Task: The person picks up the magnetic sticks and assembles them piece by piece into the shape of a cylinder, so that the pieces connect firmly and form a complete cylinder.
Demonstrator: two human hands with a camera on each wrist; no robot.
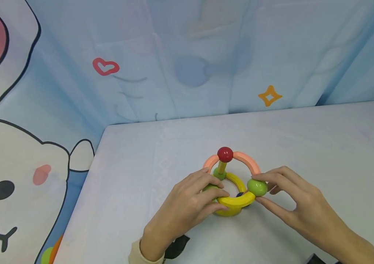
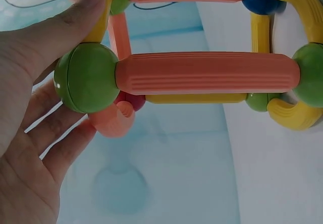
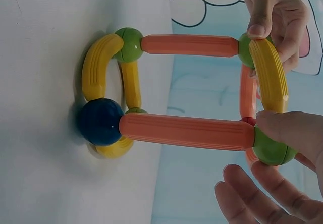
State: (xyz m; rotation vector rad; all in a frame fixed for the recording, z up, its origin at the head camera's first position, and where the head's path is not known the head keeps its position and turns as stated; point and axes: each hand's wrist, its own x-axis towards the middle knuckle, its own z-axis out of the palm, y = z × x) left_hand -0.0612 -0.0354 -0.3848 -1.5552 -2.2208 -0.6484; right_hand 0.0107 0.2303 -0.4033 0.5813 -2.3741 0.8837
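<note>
A two-tier frame of magnetic rods and balls stands on the table, with straight orange rods (image 3: 186, 130) as uprights. Its upper ring has a red ball (image 1: 225, 154), curved orange rods (image 1: 247, 162) and a curved yellow rod (image 1: 238, 201) at the near side. My left hand (image 1: 190, 200) holds the ring's left green ball (image 2: 88, 77), thumb against the yellow rod. Opposite it, my right hand (image 1: 300, 203) pinches the right green ball (image 1: 257, 187) between thumb and fingers. Down at the base, a dark blue ball (image 3: 101, 122) joins curved yellow rods (image 3: 98, 65).
The pale table (image 1: 134, 176) carries the frame near its middle. Behind it hangs a blue printed curtain (image 1: 160, 73), and a cartoon animal print (image 1: 25, 190) covers the left side. A dark leaf-like shape (image 1: 177, 246) lies by my left wrist.
</note>
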